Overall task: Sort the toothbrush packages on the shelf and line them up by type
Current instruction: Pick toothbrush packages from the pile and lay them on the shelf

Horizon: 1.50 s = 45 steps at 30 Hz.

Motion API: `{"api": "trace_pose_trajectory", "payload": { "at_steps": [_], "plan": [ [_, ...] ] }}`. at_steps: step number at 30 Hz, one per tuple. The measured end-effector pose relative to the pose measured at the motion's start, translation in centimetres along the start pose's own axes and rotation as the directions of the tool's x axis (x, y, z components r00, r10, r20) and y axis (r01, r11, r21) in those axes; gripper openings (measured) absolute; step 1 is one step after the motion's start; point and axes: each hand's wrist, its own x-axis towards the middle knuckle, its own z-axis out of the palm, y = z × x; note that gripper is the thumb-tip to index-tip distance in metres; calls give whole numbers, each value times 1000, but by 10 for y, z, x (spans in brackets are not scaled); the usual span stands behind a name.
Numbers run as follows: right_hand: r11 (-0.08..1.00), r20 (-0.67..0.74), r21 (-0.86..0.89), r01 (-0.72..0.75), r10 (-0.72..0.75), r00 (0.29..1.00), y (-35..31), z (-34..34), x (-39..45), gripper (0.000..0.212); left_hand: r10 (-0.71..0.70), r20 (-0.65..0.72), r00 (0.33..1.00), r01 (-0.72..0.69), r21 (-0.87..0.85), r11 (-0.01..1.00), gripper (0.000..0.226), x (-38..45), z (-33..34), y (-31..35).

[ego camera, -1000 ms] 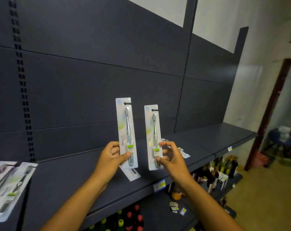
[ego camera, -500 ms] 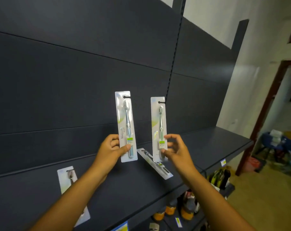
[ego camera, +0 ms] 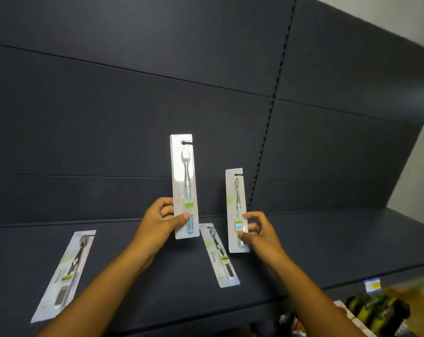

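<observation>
My left hand (ego camera: 161,220) grips a white package with a blue toothbrush (ego camera: 183,181), held upright above the dark shelf (ego camera: 327,244). To its right, my right hand (ego camera: 257,233) pinches the lower end of a second upright package with a grey toothbrush (ego camera: 235,203). Two packages with dark toothbrushes lie flat on the shelf: one (ego camera: 219,259) just below and between my hands, another (ego camera: 65,273) at the left.
The shelf's dark back panel (ego camera: 133,105) rises behind, with a slotted upright (ego camera: 271,117) right of centre. A price tag (ego camera: 372,285) sits on the shelf's front edge. Green and dark bottles (ego camera: 376,310) stand on a lower level at the bottom right.
The view has swung down and left. Both packages stay in my hands; the right one now sits lower and farther from the left one. The flat packages on the shelf show more fully.
</observation>
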Motion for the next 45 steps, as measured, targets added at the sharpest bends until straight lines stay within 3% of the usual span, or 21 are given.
{"api": "trace_pose_trajectory", "payload": {
  "at_steps": [4, 9, 16, 24, 28, 32, 35, 39, 45],
  "plan": [
    [992, 133, -81, -93, 103, 986, 23, -17, 6, 37, -13, -84, 996, 13, 9, 1000, 28, -22, 25, -2],
    [968, 193, -174, -183, 216, 957, 50, -28, 10, 31, -29, -131, 991, 36, 53, 998, 33, -49, 36, 0],
    [900, 177, -433, -49, 138, 974, 60, -26, 16, 32, -51, -220, 974, 75, 101, 992, 34, -71, 30, -6],
    [806, 171, -592, 15, 107, 979, 60, -22, 12, 28, -111, -311, 944, 159, 133, 978, 27, -86, 22, -16],
    [687, 155, -721, 90, 33, 987, 47, -19, 11, 31, -166, -354, 920, 240, 176, 955, 32, -81, 9, -21],
    [642, 270, -721, 261, -86, 959, 15, 2, 17, 48, -240, -366, 899, 338, 233, 912, 31, -72, -7, -25],
    [635, 400, -695, 337, -48, 915, -17, 26, 22, 54, -282, -348, 894, 393, 308, 866, 25, -65, -19, -28],
    [566, 468, -727, 390, -8, 884, -45, 54, 24, 71, -322, -348, 881, 454, 427, 782, 22, -60, -28, -29],
    [583, 452, -706, 403, -68, 890, -55, 83, 22, 62, -324, -300, 897, 441, 651, 618, 23, -56, -42, -38]
  ]
}}
